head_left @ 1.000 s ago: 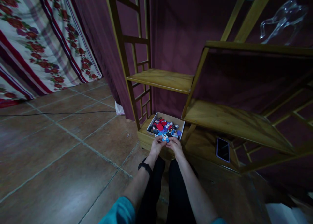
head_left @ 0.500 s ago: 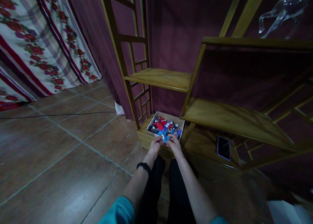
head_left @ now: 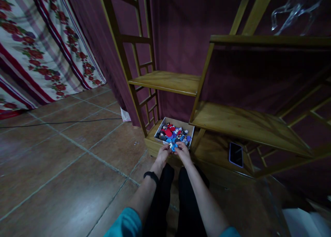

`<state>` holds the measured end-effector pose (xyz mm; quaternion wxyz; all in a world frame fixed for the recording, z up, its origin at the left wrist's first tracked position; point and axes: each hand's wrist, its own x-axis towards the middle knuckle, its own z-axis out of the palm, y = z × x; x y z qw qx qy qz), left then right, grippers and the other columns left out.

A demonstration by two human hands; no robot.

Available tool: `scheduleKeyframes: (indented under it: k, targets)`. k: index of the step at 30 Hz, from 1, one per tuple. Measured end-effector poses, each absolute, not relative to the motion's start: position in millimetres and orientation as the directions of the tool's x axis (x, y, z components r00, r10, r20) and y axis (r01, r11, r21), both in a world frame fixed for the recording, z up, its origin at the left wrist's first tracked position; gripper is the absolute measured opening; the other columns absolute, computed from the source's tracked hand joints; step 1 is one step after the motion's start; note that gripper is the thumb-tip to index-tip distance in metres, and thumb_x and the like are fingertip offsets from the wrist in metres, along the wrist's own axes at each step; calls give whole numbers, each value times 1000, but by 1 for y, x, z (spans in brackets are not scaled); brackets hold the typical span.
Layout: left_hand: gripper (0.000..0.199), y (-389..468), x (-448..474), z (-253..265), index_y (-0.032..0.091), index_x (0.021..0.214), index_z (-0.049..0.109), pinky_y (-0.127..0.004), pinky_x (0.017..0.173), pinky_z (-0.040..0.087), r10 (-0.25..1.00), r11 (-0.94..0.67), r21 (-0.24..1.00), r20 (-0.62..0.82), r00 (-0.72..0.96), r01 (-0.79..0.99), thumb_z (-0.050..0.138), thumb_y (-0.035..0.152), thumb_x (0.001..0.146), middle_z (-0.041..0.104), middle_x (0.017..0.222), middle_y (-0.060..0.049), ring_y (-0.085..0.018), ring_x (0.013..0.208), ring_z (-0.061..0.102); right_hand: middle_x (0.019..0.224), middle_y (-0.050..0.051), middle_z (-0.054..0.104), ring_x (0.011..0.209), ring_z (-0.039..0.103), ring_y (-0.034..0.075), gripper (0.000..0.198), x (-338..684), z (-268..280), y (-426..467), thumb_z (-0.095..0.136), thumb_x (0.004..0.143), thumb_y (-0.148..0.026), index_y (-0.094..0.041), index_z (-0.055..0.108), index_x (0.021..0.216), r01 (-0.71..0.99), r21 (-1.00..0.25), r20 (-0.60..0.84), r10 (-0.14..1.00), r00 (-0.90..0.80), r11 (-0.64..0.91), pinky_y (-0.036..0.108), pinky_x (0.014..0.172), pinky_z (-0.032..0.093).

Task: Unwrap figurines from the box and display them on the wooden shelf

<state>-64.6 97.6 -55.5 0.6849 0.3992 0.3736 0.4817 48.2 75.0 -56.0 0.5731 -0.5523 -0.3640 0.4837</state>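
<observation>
A small blue-and-white figure (head_left: 172, 147) is being held between the left hand (head_left: 162, 153) and the right hand (head_left: 183, 152), at the near edge of an open box (head_left: 179, 123). It is being gripped from both sides by bent, nearly closed fingers. Red, blue and dark pieces (head_left: 169, 133) are being contained in the box, which is being carried by the lowest wooden shelf (head_left: 152, 144). Well to the right, a dark-screened phone (head_left: 236, 154) is being supported by the same shelf unit.
</observation>
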Motion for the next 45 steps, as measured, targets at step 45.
scheduleKeyframes:
  k: [45]
  targets:
    - [40, 87, -60, -46, 14, 82, 60, -26, 67, 44, 988, 110, 933, -66, 137, -343, 77, 17, 46, 62, 74, -2, -12, 66, 55, 79, 2, 66, 70, 62, 17, 32, 50, -44, 71, 69, 52, -32, -18, 62, 80, -432, -898, -229, 925, 304, -80, 31, 65, 51]
